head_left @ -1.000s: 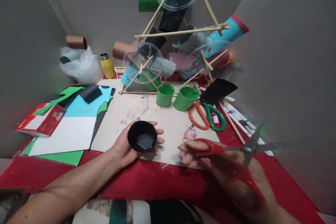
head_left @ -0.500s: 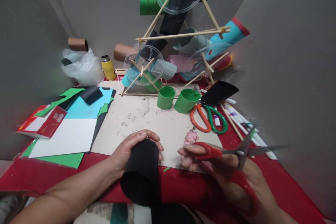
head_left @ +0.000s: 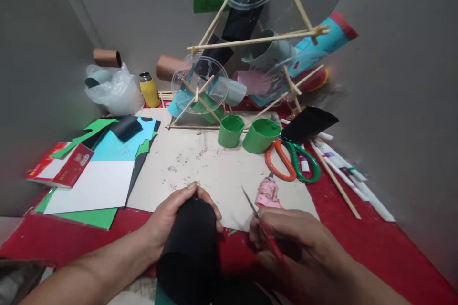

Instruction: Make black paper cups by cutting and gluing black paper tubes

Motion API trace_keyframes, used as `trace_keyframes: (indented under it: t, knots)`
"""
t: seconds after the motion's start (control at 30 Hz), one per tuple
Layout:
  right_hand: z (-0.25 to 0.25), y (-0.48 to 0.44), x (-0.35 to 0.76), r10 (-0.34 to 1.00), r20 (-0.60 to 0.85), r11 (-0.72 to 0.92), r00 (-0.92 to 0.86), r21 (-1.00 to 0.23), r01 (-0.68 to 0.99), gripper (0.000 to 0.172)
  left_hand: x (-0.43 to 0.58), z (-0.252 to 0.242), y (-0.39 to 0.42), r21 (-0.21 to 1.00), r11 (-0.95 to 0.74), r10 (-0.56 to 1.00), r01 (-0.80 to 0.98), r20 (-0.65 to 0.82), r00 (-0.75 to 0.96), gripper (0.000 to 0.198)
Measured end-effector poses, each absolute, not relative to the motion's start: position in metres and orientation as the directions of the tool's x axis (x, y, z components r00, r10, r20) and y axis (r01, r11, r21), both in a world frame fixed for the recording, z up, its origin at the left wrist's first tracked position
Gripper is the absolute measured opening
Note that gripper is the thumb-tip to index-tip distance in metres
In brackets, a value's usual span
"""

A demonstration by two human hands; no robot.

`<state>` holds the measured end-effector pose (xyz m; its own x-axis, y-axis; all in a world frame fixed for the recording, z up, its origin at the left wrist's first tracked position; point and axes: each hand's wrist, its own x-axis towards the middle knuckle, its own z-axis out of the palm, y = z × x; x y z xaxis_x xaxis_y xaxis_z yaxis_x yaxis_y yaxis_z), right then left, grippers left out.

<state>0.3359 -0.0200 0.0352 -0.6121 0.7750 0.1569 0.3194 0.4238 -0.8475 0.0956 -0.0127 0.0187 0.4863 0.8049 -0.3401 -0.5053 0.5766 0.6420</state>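
- Clamped w/ L grip (head_left: 175, 209) round far end of black tube (head_left: 189, 243), at near edge of red table (head_left: 46, 238); tilted, near end lower & twd camera.
- Prob. v. light, thin card by the look; springy but easy to crush or crease; matte, so likely not slippery.
- Best taken near 1 end, w/ a soft wrap all round, no hard pinch mid-length.
- Re L grip: enclosed at far end only, projecting mostly twd camera.
- Re R grip (head_left: 289, 233): apart, to its L.
- Closed w/ R grip on red scissors (head_left: 268, 233), pointing up & away; prob. stiff, heavier; can't tell if blades parted.
- Beyond, on pale board (head_left: 171, 152): 2 green rings (head_left: 231, 131), plus pink-wrapped tool (head_left: 268, 190) just past R grip, contact unclear.
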Motion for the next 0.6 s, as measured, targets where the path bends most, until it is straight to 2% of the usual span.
trace_keyframes:
  t: [0.1,0.23,0.43,0.6]
  knots:
    - [0.0285,-0.0219,0.3374,0.729,0.141,0.506,-0.67,-0.77,0.389,0.031,0.0917,0.0159,-0.0156,0.574,0.627,0.771,-0.527,-0.359,0.526,0.04]
    - [0.0272,-0.0216,0.334,0.713,0.11,0.519,-0.693,-0.747,0.416,0.032,0.0889,0.0109,-0.0163,0.518,0.663,0.741,-0.541,-0.352,0.572,0.039]
    - [0.0269,-0.0239,0.3311,0.73,0.087,0.481,-0.678,-0.77,0.42,0.026,0.0884,0.0099,-0.016,0.579,0.678,0.702,-0.452,-0.328,0.632,0.045]
    - [0.0284,-0.0255,0.3309,0.728,0.038,0.452,-0.685,-0.778,0.436,0.015,0.0935,0.0108,-0.0198,0.603,0.638,0.746,-0.479,-0.33,0.579,0.046]
